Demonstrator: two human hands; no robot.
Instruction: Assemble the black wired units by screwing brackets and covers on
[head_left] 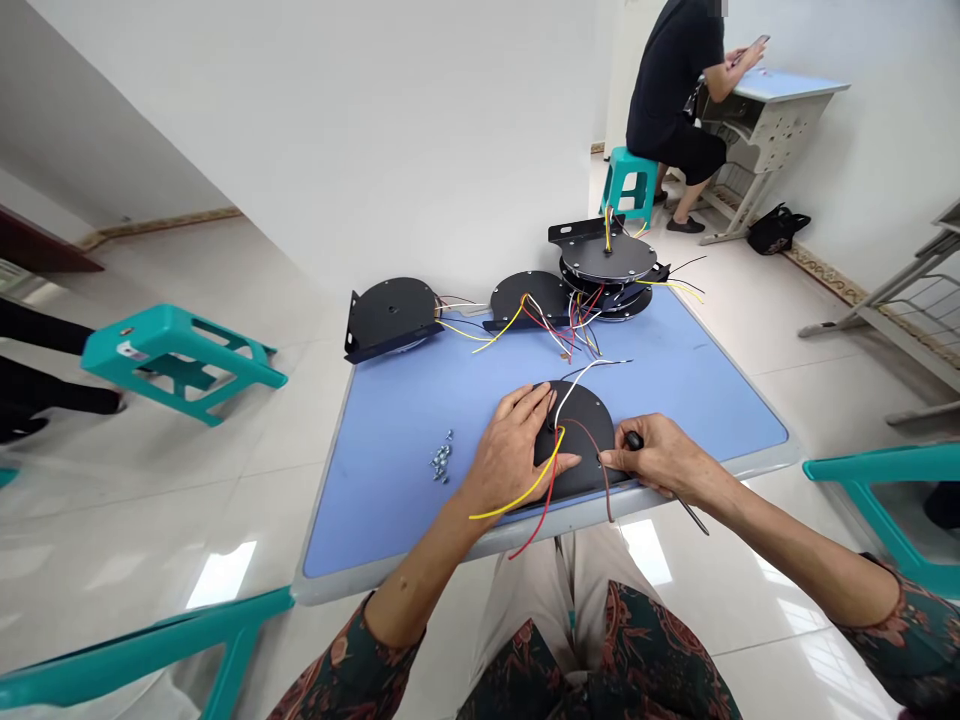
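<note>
A black round plate with a flat front edge [589,405] lies on the blue tabletop near its front edge. White, yellow, red and brown wires come out through its middle hole. My left hand [504,450] rests on the plate's left side, fingers stretched out and thumb across the front part. In my right hand [664,455] is a screwdriver [634,440], its dark handle end above the fingers and its metal shaft pointing down towards me. The right thumb and fingertips touch the plate's right edge; anything small between them is hidden. Loose silver screws [441,462] lie left of my left hand.
Along the table's [397,400] far side are a similar plate [394,312], another wired plate [529,295] and a stack of them [607,258]. Green stools [172,345] stand around. Beyond, a person [675,90] sits at another desk [795,90] holding a phone.
</note>
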